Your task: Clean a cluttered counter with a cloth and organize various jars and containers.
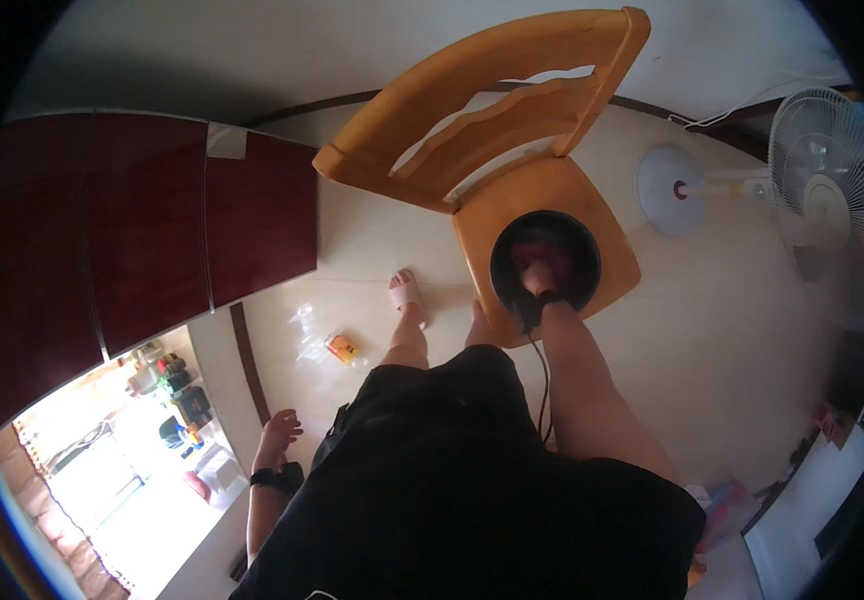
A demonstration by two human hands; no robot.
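In front of me stands a wooden chair [589, 199] with a slatted back. A round black bowl or basin [503, 259] rests on its seat. My right hand [538, 277] reaches down inside it, over a dark reddish, blurred thing [563, 255] whose kind I cannot make out. The fingers are blurred, so their grip is hidden. A black band and small box with a cable [543, 375] sit at that wrist. At my left side, my left hand [280, 433] hangs loosely curled, fingers slightly apart, holding nothing. Its wrist wears a black strap [270, 478].
A clear plastic bottle with an orange label [342, 349] lies on the tiled floor, left of my slippered foot [405, 291]. White pedestal fan [826, 180] to the right. Dark red cabinets [146, 217] line the left, near a bright windowsill holding several bottles and containers [169, 382].
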